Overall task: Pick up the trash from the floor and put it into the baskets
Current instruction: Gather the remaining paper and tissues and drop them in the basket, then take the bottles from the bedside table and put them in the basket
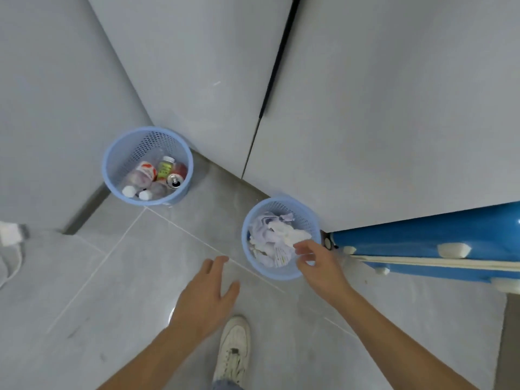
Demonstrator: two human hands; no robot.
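My right hand [318, 266] fingers [302, 249] hang spread, empty, over paper wads [277, 239] in the lower-centre basket [270, 273]. Left hand [208, 294] open, empty. Bottles [146, 175] fill the upper-left basket [112, 175]. Floor [112, 277] looks clear; next, check for leftovers.

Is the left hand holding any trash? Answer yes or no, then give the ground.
No: the left hand hangs open and empty above the floor, fingers spread, while the right hand is at the paper basket.
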